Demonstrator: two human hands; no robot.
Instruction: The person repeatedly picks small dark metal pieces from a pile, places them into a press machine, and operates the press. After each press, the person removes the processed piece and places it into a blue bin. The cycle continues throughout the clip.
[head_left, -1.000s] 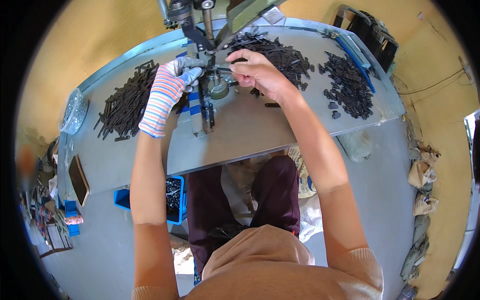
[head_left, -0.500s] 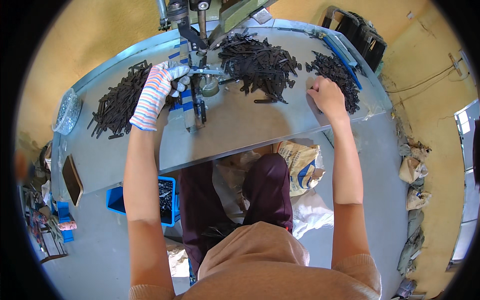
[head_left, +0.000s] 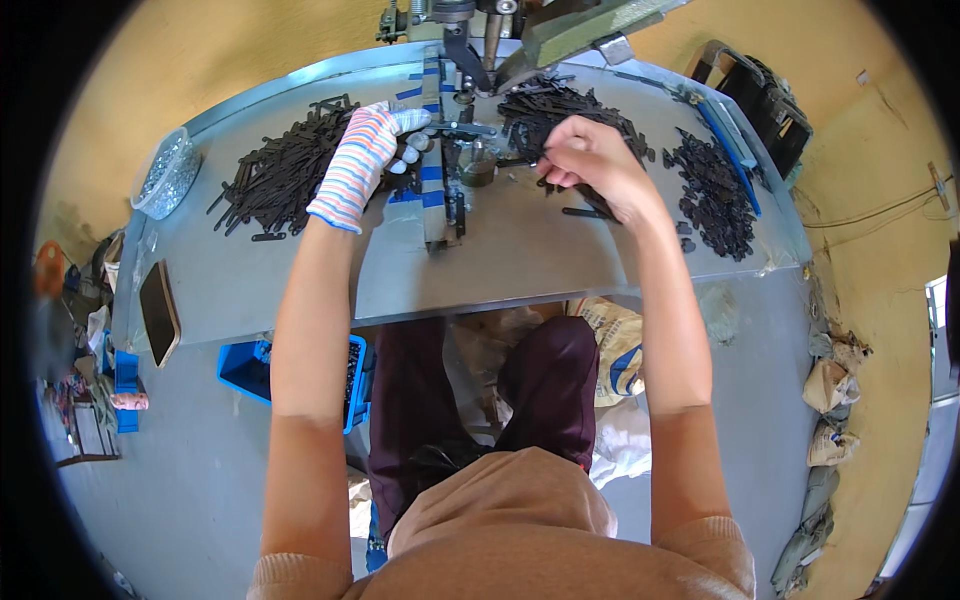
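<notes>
Fingers of the gloved left hand (head_left: pixel 390 135) were closed, as far as we could see, on the near end of a flat grey strip (head_left: pixel 470 129). We saw its long axis run crosswise, left to right, its free end pointing toward the bare right hand (head_left: pixel 592 165). The strip passed just beyond a short round post (head_left: pixel 477 168) and below the machine head (head_left: pixel 462 50); we could not tell whether it touched the post.

We found the left hand the nearer one, in contact with the strip, while the right fingertips stood apart from it, to its right and slightly closer to the body. Those fingers were curled, thumb near forefinger, but blur kept us from telling whether they gripped a small part.

Beyond the right hand we had a pile of dark strips (head_left: pixel 560 105); just below it lay a loose strip (head_left: pixel 588 212), also roughly crosswise. The blue-taped bar (head_left: pixel 433 175), beside the left fingertips, ran away from the body, so we saw the held strip lie across that line.
</notes>
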